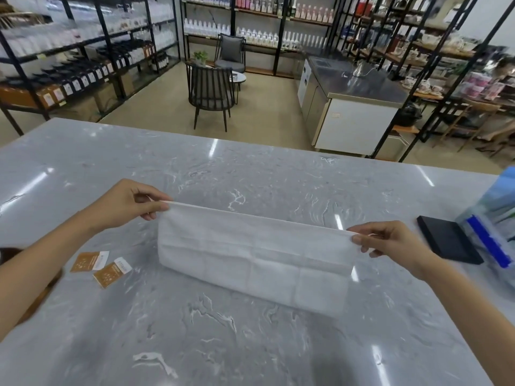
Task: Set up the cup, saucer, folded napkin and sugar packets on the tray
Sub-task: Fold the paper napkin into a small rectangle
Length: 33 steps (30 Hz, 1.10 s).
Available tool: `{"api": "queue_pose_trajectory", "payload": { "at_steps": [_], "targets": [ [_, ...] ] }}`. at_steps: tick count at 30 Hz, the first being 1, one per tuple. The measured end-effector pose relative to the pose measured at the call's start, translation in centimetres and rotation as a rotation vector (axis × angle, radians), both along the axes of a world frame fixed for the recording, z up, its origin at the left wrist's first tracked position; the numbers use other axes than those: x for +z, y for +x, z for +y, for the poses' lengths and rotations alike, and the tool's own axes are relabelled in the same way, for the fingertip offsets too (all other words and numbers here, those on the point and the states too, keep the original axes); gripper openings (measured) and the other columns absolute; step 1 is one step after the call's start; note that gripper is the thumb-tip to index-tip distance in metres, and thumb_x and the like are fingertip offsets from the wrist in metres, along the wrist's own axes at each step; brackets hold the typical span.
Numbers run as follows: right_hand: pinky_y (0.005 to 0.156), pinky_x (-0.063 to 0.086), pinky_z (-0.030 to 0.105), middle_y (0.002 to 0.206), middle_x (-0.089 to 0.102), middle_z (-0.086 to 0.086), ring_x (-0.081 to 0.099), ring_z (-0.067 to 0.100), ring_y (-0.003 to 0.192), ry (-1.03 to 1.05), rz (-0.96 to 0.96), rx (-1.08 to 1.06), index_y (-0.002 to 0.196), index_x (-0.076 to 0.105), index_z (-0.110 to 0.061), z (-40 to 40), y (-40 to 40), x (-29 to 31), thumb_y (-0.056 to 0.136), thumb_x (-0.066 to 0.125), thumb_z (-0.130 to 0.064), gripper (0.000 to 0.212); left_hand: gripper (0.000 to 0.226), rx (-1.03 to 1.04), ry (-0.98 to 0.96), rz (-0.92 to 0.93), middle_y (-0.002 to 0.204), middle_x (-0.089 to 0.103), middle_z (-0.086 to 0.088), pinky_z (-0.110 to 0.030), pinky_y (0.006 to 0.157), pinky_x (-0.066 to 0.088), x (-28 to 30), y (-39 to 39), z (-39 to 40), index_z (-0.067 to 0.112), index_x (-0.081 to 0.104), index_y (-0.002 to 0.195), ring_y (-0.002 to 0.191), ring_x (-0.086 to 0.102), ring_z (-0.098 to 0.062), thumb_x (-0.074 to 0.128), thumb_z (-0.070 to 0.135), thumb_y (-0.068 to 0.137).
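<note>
A person's two bare forearms reach in from the lower corners of the frame over a grey marbled counter (pixel 250 344). Between the hands stretches a white napkin (pixel 253 254), spread wide across the middle of the frame. Its upper edge is lifted off the counter and pulled taut in a line that slopes down from left to right; its lower part rests on the counter, with faint fold creases showing.

The left hand (pixel 131 203), at centre left, pinches the napkin's upper left corner between thumb and fingers. The right hand (pixel 390 239), at centre right, pinches the upper right corner the same way.

Two brown and white sugar packets (pixel 101 264) lie flat on the counter at lower left, just beside each other, near the left forearm and apart from the napkin.

At the right edge of the frame a flat black slab (pixel 448 240) lies on the counter, beside a blurred blue and clear object (pixel 490 218) that cannot be made out. A dark brown shape shows at the far left edge, mostly hidden by the left forearm.

Beyond the counter, in the upper half of the frame, is a shop floor with shelves (pixel 83 51) of bottles, two dark chairs (pixel 210 90) and a steel-topped cabinet (pixel 354 107).
</note>
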State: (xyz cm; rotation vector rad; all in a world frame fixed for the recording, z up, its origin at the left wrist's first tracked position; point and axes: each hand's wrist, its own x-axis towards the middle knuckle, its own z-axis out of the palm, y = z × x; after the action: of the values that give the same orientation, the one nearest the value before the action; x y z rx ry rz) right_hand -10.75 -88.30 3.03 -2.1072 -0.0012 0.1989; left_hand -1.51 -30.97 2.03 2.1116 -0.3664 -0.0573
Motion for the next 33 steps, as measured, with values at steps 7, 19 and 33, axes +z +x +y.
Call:
{"api": "queue_pose_trajectory", "payload": {
  "at_steps": [7, 19, 33],
  "targets": [
    [0.067, 0.061, 0.018, 0.088, 0.082, -0.005, 0.078, 0.010, 0.085, -0.051, -0.132, -0.124, 0.094, 0.081, -0.029, 1.4, 2.5, 0.1, 0.090, 0.077, -0.026, 0.006, 0.010, 0.110, 0.021, -0.071, 0.083, 0.079, 0.012, -0.003, 0.065, 0.051, 0.3, 1.5, -1.9, 0.023, 0.080, 0.091, 0.075, 0.075, -0.003, 0.080, 0.015, 0.084],
    [0.072, 0.053, 0.002, 0.093, 0.077, -0.004, 0.071, -0.006, 0.086, -0.392, -0.403, -0.125, 0.093, 0.080, -0.014, 1.0, -7.8, -9.7, 0.080, 0.078, 0.009, 0.027, 0.052, 0.008, 0.396, -0.505, 0.099, 0.080, -0.005, -0.030, 0.078, 0.055, -9.6, -13.6, -3.0, 0.008, 0.082, 0.098, 0.087, 0.077, -0.021, 0.046, 0.045, 0.104],
    [0.074, 0.052, 0.002, 0.106, 0.071, -0.014, 0.064, -0.008, 0.089, -0.418, -0.416, 0.003, 0.097, 0.081, -0.018, 2.3, -20.0, -17.3, 0.082, 0.078, -0.003, 0.021, 0.056, 0.033, 0.543, -0.418, 0.101, 0.079, -0.007, -0.015, 0.099, 0.043, -14.5, -24.5, -0.9, 0.005, 0.083, 0.094, 0.087, 0.074, -0.018, 0.045, 0.046, 0.101]
  ]
}}
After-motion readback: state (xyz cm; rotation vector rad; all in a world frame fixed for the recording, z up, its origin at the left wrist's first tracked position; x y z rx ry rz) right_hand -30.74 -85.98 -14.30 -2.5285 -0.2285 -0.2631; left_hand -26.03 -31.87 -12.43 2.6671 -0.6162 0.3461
